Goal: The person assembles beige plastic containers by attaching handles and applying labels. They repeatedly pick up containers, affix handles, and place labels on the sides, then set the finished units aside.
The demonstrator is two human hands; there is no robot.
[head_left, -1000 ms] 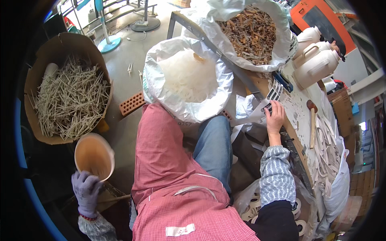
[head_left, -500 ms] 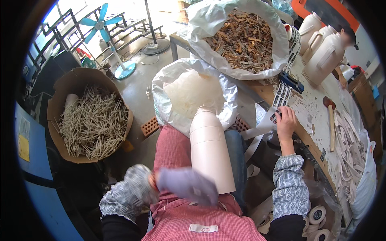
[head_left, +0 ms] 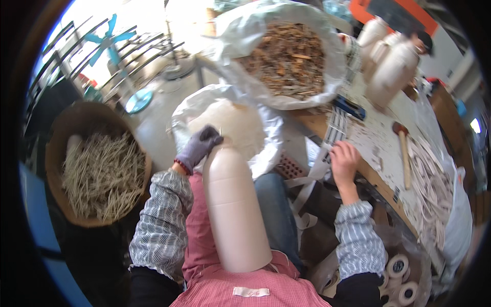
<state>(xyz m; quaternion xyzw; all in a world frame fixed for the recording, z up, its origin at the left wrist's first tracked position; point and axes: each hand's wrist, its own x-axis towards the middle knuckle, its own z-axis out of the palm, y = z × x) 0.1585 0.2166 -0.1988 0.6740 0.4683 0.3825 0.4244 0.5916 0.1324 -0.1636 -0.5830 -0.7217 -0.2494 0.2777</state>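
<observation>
A pale pink flask shell [head_left: 236, 204] lies along my lap, its narrow neck pointing away from me. My left hand [head_left: 198, 146], in a grey-purple glove, is closed at that neck; a thin pale bit shows by the fingertips, too small to name. At the table's near edge my bare right hand [head_left: 345, 162] has its fingers bent onto a strip of dark and white labels [head_left: 336, 125]. Below that hand the pale backing tape [head_left: 305, 190] hangs in loops.
A carton of thin pale sticks [head_left: 105, 174] stands at left. Ahead are a white bag [head_left: 184, 115] and a larger bag [head_left: 230, 41] of brown scraps. The table [head_left: 371, 140] carries several flask bodies [head_left: 391, 74], a hammer [head_left: 404, 153] and pale strips [head_left: 429, 184]. A person is behind the flasks.
My left hand has gone from the shell's lower end up to its neck. The shell sits further left and nearer me. The whole view has shifted; my right hand stays at the label strip.
</observation>
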